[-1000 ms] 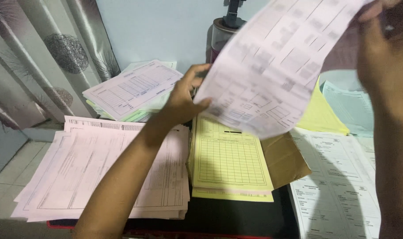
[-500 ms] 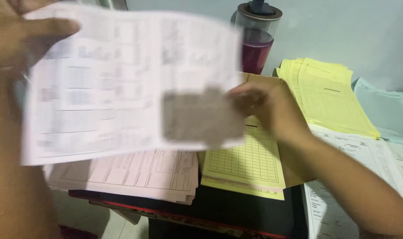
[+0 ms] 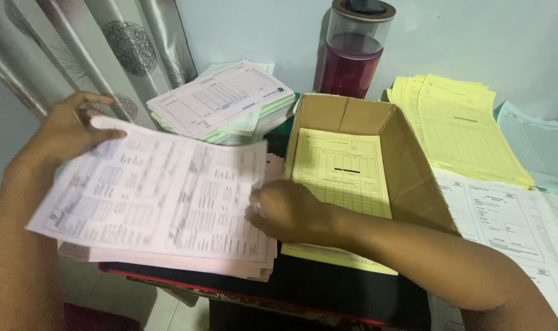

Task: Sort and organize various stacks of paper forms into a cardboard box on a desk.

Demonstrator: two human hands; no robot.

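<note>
Head view, one frame. Largest first.

Surface (image 3: 328, 288): dark top, mostly covered by paper. Curtain (image 3: 77, 55) hangs at far left, pale wall behind.

Cardboard box (image 3: 407, 159): one, open, sitting at centre of the surface; a yellow form (image 3: 343, 171) lies flat on its bottom, long axis running away from the camera.

Paper stacks, counted: one pinkish-white stack (image 3: 169, 260) at near left under the held sheet; one white/green stack (image 3: 224, 101) behind it; one yellow stack (image 3: 459, 125) right of the box; one pale blue stack (image 3: 536, 147) at far right; white forms (image 3: 512, 224) at near right. Five groups in all.

Printed sheet (image 3: 153, 193): one, white with small printed blocks, held roughly flat just above the near-left stack. Long axis runs left to right, slightly tilted, far-left corner raised. Right edge ends just short of the box wall.

Left hand (image 3: 67, 132): grip closed on the sheet's upper left corner, thumb on top, fingers beneath.

Right hand (image 3: 285, 211): grip closed on the sheet's right edge, knuckles up, fingers curled; fingertips hidden, so exact pinch cannot be told. Forearm crosses in front of the box.

The sheet spans between the two hands.

Tumbler (image 3: 355, 52): one, clear with dark red liquid and dark lid, upright behind the box
</note>
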